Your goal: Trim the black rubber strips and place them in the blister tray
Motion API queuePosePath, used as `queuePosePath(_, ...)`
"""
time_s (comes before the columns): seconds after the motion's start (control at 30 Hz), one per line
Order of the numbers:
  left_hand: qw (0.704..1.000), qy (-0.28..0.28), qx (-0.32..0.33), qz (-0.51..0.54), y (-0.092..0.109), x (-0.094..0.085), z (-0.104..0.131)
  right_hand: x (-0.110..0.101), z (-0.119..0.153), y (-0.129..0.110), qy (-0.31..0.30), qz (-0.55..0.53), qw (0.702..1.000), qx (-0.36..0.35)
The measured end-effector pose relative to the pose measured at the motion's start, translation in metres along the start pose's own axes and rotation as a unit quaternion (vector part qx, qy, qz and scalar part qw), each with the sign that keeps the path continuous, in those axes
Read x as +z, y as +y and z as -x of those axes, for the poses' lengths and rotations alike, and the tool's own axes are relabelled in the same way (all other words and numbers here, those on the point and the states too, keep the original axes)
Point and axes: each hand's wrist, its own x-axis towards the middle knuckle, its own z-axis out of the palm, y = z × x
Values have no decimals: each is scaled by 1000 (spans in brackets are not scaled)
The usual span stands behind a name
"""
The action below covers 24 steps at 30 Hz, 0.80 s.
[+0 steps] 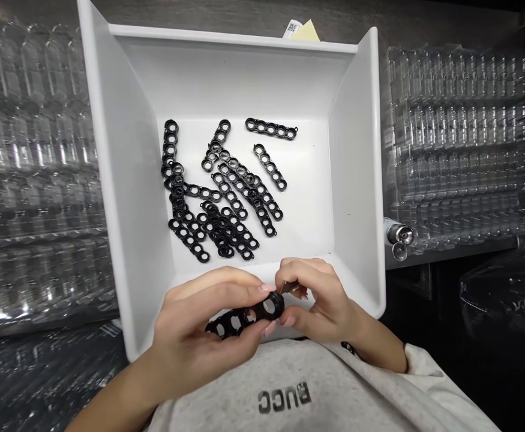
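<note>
My left hand (pixel 203 318) is closed around a black plastic strip (pixel 258 310) with a row of round holes, pinching its right end between thumb and fingers. The strip slants up to the right above the bin's front edge. In my right hand (pixel 318 300) a small, thin metal blade-like tool (pixel 291 287) is pinched, its tip at the strip's right end. Fingers hide part of the tool. Beyond both hands, several similar black strips (pixel 190 240) lie in the white bin (pixel 235 37), heaped at the left and middle, with a loose strip (pixel 271 129) farther back.
Stacked clear plastic trays (pixel 32 150) stand left of the bin, and more clear trays (pixel 460 144) stand to its right. A small metal-ended cylinder (pixel 399 234) is beside the bin's right wall. A yellow note (pixel 306 31) shows behind the back rim. Dark plastic wrapping (pixel 496 300) lies at the right.
</note>
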Motion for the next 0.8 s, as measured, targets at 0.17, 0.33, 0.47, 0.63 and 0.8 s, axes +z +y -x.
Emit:
queuePosePath(0.17,999,-5,25,-20,-2,0,0,0,0,0,3,-4,1000,2)
queuePosePath(0.33,999,-10,34,-15,-3,1,0,0,-1,-1,4,-6,1000,4)
queuePosePath(0.47,999,-8,30,-13,-2,1,1,0,0,-1,4,-5,1000,5)
queuePosePath(0.63,999,-11,29,-16,-3,0,0,0,1,1,0,-2,1000,5)
queuePosePath(0.8,999,-19,23,-15,-4,1,-1,-1,0,0,-15,-34,999,20)
